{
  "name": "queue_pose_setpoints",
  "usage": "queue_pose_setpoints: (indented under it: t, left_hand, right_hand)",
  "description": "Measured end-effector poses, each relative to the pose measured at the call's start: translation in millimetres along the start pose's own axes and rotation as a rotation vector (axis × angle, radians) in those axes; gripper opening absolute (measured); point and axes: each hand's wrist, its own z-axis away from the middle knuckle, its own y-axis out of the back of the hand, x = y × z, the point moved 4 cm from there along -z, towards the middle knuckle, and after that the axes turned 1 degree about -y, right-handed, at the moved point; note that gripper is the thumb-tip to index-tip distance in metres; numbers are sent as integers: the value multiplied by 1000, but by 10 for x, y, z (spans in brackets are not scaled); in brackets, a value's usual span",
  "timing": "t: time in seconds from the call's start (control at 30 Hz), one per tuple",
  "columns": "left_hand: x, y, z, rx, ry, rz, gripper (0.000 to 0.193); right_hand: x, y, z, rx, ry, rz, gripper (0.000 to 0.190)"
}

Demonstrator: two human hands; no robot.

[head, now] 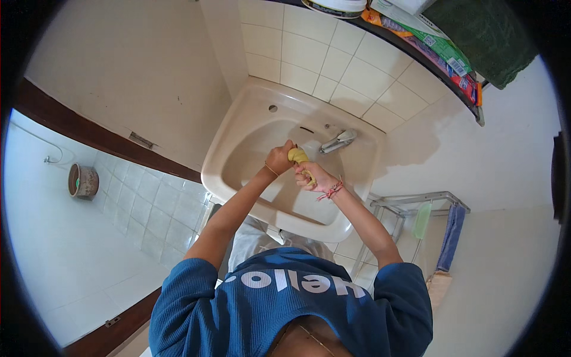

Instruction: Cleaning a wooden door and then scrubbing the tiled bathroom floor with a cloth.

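A twisted yellow cloth [298, 155] is held between my two hands above the basin of a beige washbasin [285, 217]. My left hand [280, 159] is closed around its upper left end. The fingers of my right hand [315, 176] grip its lower part, and a bit of the cloth sticks out below them. Both hands are close together, near the middle of the basin. Just right of them, a chrome tap [337, 141] stands on the washbasin's back right side. Whether water runs from it I cannot tell.
Above the washbasin, a dark shelf [439, 73] holds packets, a tub and a dark green towel [486, 40]. On the right, a metal rack [421, 197] carries a blue cloth [451, 236] and a light green one. A brown bucket [84, 180] is beyond the doorway at left.
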Motion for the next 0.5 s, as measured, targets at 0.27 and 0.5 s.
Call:
queue_pose_setpoints:
  t: [0.27,0.5]
  left_hand:
    - [398,196,85,-283,-277,-221,39]
    - [147,220,246,-372,-211,-109,32]
  right_hand:
    - [108,303,15,75,-102,104,14]
    - [-18,177,46,538,391,1158,50]
